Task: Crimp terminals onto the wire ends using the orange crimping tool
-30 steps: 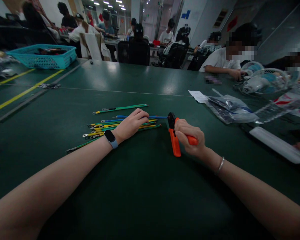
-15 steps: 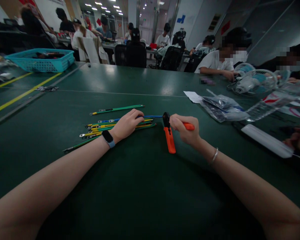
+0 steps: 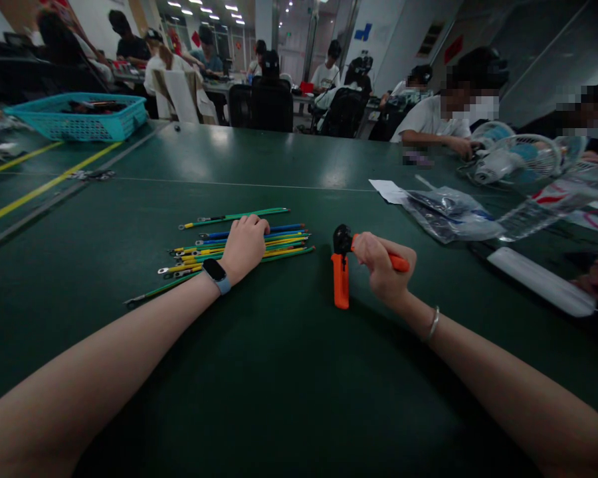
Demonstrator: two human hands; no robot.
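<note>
My left hand, palm down with curled fingers, is on a row of wires with ring terminals; its fingers close over a blue wire at the far side of the row. Under and beside the hand lie several yellow-green wires, partly hidden by it. Metal ring terminals show at their left ends. My right hand grips one orange handle of crimping pliers. The pliers' other handle points toward me and is spread wide from the gripped one. Nothing visible sits in the black head.
A separate green wire lies beyond the row. At the far left stands a turquoise basket. To the right are a plastic bag, a clear bottle, a white bar-shaped object and a white fan. People sit around.
The blue wire has come out of the pliers' head and moved left onto the row with my left hand. My right hand and the pliers have shifted slightly right.
</note>
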